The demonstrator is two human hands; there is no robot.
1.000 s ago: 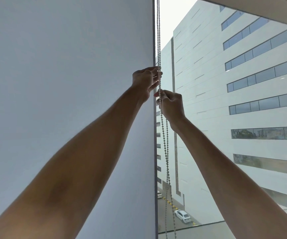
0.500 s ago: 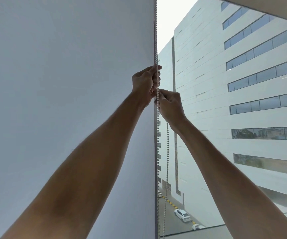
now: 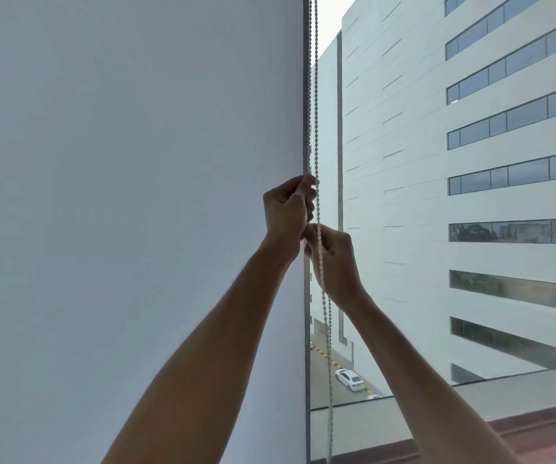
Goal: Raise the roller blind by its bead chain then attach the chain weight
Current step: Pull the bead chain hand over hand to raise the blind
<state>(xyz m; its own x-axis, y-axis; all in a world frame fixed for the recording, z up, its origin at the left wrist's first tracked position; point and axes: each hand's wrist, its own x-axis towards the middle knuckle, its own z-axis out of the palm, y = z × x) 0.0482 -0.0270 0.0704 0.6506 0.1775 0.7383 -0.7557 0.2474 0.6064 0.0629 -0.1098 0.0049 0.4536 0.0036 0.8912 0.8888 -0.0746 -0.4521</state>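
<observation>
A pale grey roller blind [image 3: 129,195] fills the left half of the view, hanging past the bottom of the picture. Its white bead chain [image 3: 313,95] drops in two strands along the blind's right edge. My left hand [image 3: 286,212] is closed around the chain, the upper of the two hands. Just below and to the right of it, my right hand [image 3: 336,259] is also closed on the chain. Below the hands the strands hang loose to the sill. No chain weight is in view.
Right of the blind is window glass [image 3: 403,296] with a large white building outside and a street with a white car far below. The window's lower frame and a reddish sill [image 3: 537,426] run along the bottom right.
Both hands, still stacked on the chain, sit lower in the picture than before. The view has tilted, so more of the sill shows at the bottom right.
</observation>
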